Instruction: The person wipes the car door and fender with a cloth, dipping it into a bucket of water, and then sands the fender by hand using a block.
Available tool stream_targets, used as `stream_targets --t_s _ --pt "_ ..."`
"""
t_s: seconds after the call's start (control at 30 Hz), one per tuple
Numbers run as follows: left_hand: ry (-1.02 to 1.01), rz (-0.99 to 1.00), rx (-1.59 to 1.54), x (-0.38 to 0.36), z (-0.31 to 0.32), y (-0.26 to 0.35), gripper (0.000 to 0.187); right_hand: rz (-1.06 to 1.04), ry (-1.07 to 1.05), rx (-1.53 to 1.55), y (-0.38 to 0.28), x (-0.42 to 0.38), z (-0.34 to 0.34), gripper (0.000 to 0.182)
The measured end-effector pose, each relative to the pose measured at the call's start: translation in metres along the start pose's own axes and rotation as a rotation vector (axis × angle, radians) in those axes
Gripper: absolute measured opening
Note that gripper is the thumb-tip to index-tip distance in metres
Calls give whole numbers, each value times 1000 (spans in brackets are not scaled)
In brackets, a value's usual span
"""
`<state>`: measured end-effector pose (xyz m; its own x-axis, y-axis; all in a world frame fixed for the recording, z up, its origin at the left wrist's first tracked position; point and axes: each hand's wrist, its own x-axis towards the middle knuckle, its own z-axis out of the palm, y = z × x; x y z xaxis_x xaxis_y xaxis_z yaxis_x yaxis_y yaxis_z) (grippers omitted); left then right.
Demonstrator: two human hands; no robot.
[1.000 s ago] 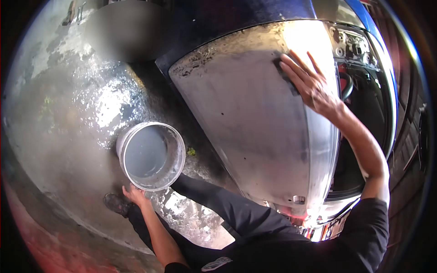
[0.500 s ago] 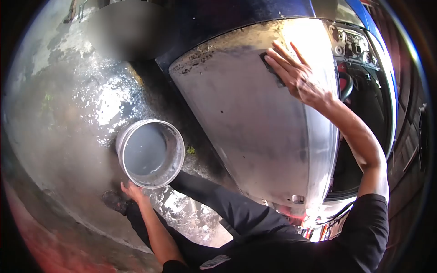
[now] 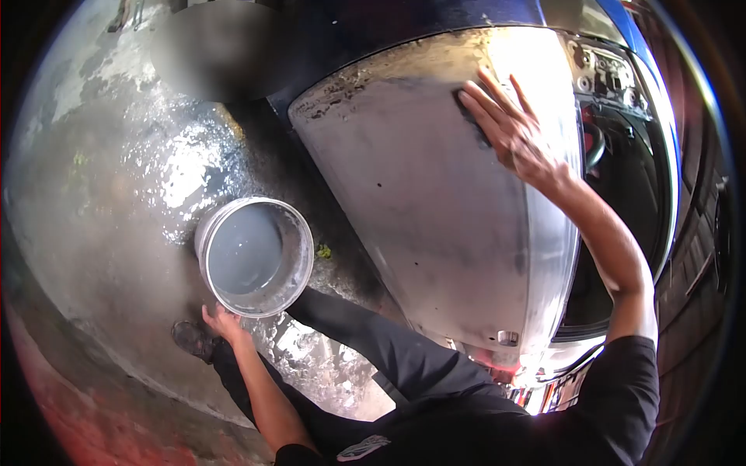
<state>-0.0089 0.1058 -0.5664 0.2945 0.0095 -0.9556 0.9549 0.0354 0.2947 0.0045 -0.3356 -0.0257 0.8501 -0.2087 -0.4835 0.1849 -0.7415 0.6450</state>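
Observation:
My right hand (image 3: pixel 513 128) presses a dark sanding pad (image 3: pixel 471 110) flat against the whitish-grey car door panel (image 3: pixel 435 186), near its upper part. Its fingers are stretched and spread over the pad, which shows only along their left edge. My left hand (image 3: pixel 225 320) is at the lower rim of a white bucket (image 3: pixel 305 268), with fingers curled at the rim and partly hidden below it. Cloudy grey water (image 3: pixel 245 248) stands in the bucket.
A wet concrete floor (image 3: pixel 116 256) lies at the left, with my shoe (image 3: pixel 192 340) below the bucket. Blue bodywork (image 3: pixel 365 23) borders the panel above. The open window with the steering wheel (image 3: pixel 594 146) is at the right.
My right hand and the pad have slid slightly right across the panel. The bucket and my left hand appear slightly higher and further left in view.

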Motion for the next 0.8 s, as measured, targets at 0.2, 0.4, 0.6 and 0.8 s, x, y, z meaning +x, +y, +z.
stream_targets --t_s 0.2,0.4,0.6,0.8 --pt "28 -3 -40 -7 2 2 73 37 -32 -28 -2 -31 -1 57" --pt "31 31 -2 -7 6 13 72 -2 -6 -21 -1 0 -3 56" --pt "14 6 -3 -3 6 9 71 -33 50 79 -1 17 6 56" --pt "79 -20 -71 -15 3 19 69 86 -70 -18 4 -38 -8 62"
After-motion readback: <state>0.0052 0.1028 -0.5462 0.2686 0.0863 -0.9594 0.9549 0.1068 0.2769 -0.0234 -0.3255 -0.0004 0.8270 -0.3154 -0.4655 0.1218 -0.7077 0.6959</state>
